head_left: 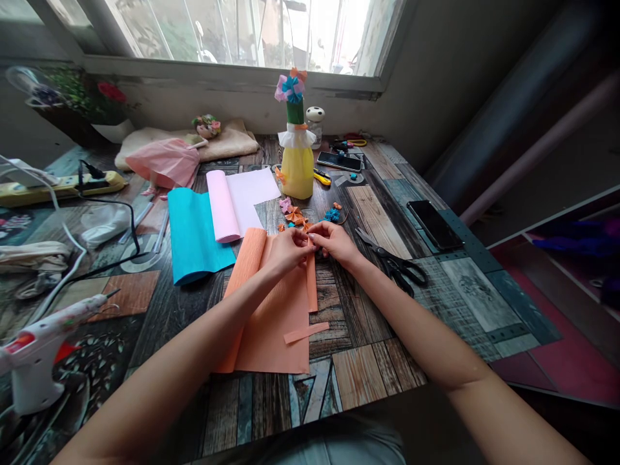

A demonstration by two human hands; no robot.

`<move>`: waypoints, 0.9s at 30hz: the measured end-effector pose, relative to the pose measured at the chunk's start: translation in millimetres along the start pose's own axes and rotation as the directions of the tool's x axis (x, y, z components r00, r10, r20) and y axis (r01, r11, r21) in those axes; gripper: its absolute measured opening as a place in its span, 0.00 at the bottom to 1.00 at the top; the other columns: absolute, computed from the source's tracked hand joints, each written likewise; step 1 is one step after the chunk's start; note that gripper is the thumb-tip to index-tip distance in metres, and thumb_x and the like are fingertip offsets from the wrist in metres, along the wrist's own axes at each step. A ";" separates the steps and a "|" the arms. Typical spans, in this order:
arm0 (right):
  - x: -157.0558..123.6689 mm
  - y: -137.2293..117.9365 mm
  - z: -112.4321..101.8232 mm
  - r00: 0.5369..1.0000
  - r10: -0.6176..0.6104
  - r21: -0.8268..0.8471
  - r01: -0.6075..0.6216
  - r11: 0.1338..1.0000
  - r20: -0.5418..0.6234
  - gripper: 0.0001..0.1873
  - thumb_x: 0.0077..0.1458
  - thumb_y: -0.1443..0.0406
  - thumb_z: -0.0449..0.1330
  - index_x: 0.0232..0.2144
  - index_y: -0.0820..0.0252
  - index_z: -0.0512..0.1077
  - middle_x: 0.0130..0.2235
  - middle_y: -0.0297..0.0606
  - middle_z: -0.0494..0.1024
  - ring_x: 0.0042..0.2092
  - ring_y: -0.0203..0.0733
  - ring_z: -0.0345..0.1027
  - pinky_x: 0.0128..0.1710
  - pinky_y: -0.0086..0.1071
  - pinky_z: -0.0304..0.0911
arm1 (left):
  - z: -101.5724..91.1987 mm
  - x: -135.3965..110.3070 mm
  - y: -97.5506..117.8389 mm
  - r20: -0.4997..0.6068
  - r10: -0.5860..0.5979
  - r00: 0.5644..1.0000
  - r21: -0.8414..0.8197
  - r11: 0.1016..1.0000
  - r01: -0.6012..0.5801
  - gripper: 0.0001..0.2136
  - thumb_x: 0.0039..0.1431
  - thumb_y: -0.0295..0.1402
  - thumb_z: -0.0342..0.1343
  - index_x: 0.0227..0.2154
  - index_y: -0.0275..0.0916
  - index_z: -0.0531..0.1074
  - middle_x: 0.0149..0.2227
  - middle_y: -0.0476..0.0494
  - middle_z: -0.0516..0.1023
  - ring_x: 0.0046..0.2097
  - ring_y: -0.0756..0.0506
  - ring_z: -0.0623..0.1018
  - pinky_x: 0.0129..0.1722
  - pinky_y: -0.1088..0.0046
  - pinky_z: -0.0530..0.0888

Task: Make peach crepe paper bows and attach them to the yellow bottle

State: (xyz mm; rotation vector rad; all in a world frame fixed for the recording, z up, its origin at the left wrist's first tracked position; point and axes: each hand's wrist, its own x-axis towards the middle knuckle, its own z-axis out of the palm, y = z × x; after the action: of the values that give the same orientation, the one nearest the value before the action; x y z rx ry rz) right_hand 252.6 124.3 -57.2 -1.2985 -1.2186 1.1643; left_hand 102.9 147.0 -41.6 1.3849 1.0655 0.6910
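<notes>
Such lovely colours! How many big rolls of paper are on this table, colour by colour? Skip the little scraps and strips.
Orange paper roll, partly unrolled: 1
Pink paper roll, partly unrolled: 1
Blue paper roll: 1
Total: 3

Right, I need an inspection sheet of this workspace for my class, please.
Surface: wood-patterned table, crowded at left.
Work things: orange roll, blue roll, pink roll, paper flowers, decorated bottle, scissors, glue gun.
Clutter: far phone, near phone, doll.
Hands: left hand and right hand, fingertips together over orange strip; exact grip unclear.
Cables: black cord plugged into power strip; white cord near it.
Surroundings: window behind, potted flowers at far left.
</notes>
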 end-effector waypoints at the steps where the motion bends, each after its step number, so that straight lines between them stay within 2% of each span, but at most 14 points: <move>1: -0.1 -0.1 0.1 1.000 -0.001 0.000 0.001 1.000 -0.002 0.09 0.48 0.62 0.63 0.32 0.61 0.69 0.28 0.32 0.74 0.23 0.31 0.64 0.14 0.21 0.56 | -0.1 0.0 0.1 0.001 -0.001 1.000 0.000 1.000 0.001 0.22 0.37 0.38 0.73 0.29 0.36 0.66 0.21 0.53 0.73 0.18 0.52 0.73 0.15 0.78 0.70; 9: -0.6 2.0 0.1 1.000 0.000 -0.006 0.000 1.000 -0.008 0.11 0.48 0.61 0.63 0.33 0.61 0.69 0.30 0.33 0.75 0.24 0.31 0.65 0.15 0.22 0.56 | -0.6 0.7 -0.1 0.016 0.009 1.000 0.010 1.000 -0.009 0.21 0.39 0.38 0.72 0.29 0.36 0.66 0.21 0.52 0.73 0.17 0.52 0.72 0.14 0.78 0.69; 18: 0.7 4.0 -1.4 1.000 0.000 0.017 0.000 1.000 -0.001 0.11 0.47 0.61 0.63 0.33 0.60 0.69 0.27 0.32 0.74 0.25 0.33 0.66 0.14 0.22 0.55 | -2.8 1.4 -5.8 0.028 0.035 0.999 0.003 0.999 -0.035 0.15 0.48 0.38 0.67 0.30 0.34 0.68 0.22 0.50 0.75 0.18 0.52 0.73 0.17 0.78 0.70; 27: 2.2 10.6 -0.5 0.997 -0.044 0.036 0.046 0.998 -0.066 0.12 0.47 0.59 0.63 0.31 0.61 0.70 0.24 0.30 0.72 0.21 0.31 0.65 0.13 0.21 0.55 | -4.1 2.8 -9.6 0.003 0.054 0.999 -0.008 0.999 -0.054 0.16 0.45 0.39 0.68 0.31 0.34 0.70 0.24 0.50 0.75 0.21 0.51 0.74 0.20 0.77 0.71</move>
State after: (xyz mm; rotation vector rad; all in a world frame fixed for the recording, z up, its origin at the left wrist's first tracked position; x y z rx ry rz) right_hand 254.0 126.2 -67.9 -1.2649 -1.1677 1.0994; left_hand 98.5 150.2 -50.9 1.4119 1.0254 0.7312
